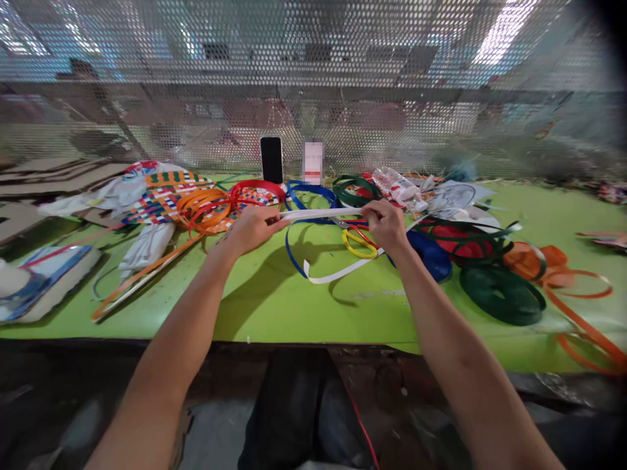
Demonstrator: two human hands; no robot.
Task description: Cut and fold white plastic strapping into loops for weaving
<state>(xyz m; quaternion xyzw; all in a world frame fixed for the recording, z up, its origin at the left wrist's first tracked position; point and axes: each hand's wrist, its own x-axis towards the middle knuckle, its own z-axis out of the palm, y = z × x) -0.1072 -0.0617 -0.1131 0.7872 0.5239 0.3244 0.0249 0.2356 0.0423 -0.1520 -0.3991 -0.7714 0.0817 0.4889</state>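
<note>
A white strap (321,213) is stretched level between my two hands, above the green tabletop (313,313). My left hand (259,228) pinches its left end, and my right hand (385,225) grips it at the right. A loose white length (337,277) curls down from near my right hand toward the table. Just beneath lie scissors with yellow handles (360,243), their blades partly hidden by the strap. A blue strap coil (311,194) sits behind the strap, and one blue strand loops down near my left hand.
Orange coils (203,209), a red coil (257,190) and a woven colourful piece (169,199) lie left. On the right are dark green rolls (502,294), a blue roll (431,254) and orange straps (582,320). A phone (272,160) stands against the perforated metal screen (196,130).
</note>
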